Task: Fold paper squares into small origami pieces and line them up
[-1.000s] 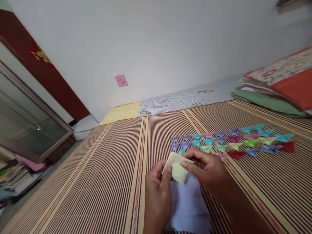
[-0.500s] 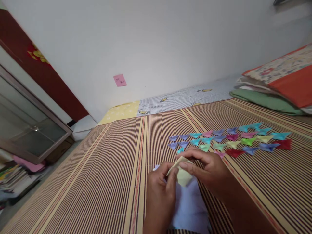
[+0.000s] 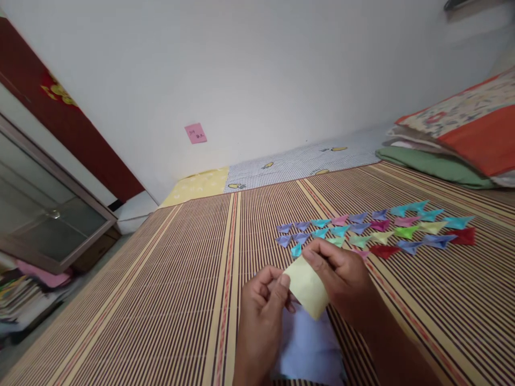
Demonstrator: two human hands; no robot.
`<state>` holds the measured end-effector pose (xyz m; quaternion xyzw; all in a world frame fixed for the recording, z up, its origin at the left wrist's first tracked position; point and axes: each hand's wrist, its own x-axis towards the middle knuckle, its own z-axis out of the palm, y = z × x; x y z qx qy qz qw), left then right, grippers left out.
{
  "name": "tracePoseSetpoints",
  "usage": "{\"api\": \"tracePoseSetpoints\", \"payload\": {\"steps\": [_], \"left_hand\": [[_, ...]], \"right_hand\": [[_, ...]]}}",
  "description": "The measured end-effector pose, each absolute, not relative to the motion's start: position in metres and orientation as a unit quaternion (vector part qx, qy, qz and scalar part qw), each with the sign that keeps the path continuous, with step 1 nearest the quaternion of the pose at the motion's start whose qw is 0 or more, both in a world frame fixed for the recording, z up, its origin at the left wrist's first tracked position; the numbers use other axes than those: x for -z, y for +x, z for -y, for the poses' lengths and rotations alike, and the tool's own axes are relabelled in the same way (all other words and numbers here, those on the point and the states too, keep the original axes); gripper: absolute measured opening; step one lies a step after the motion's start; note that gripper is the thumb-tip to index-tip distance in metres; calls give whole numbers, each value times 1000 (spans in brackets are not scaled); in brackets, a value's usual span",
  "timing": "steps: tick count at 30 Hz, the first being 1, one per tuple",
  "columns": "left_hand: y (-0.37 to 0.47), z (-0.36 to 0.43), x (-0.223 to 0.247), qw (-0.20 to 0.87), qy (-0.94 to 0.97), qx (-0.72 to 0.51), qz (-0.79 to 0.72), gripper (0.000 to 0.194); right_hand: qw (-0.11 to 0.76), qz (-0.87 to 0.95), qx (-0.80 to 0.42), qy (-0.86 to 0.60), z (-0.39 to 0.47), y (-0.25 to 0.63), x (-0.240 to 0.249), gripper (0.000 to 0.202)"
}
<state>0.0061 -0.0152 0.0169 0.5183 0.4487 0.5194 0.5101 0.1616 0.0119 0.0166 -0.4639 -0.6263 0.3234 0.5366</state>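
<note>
A pale yellow square of paper is held between both hands, one corner pointing down. My left hand pinches its left corner, thumb on top. At the upper edge my right hand grips it between thumb and fingers. Beneath the paper lies a light purple-blue cloth or sheet on the striped mat. Beyond my right hand, several small folded paper shapes in blue, pink, green, yellow and red sit in rows, among them a bright green one and a red one.
A green folded cloth and an orange patterned cushion are piled at the right. A pink note is on the white wall. At the left stand a glass-fronted cabinet and a stack of books.
The yellow paper, folded before, now shows a larger, flatter face. My right hand has turned and gripped it at the upper edge, and the view has shifted slightly.
</note>
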Motion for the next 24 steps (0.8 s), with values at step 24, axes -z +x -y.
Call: {"api": "tracePoseSetpoints", "payload": {"steps": [24], "left_hand": [[3,12,-11,514,388,-611,-460,25]], "right_hand": [[553,654,-324,-402,-11,163,-17,15]]}}
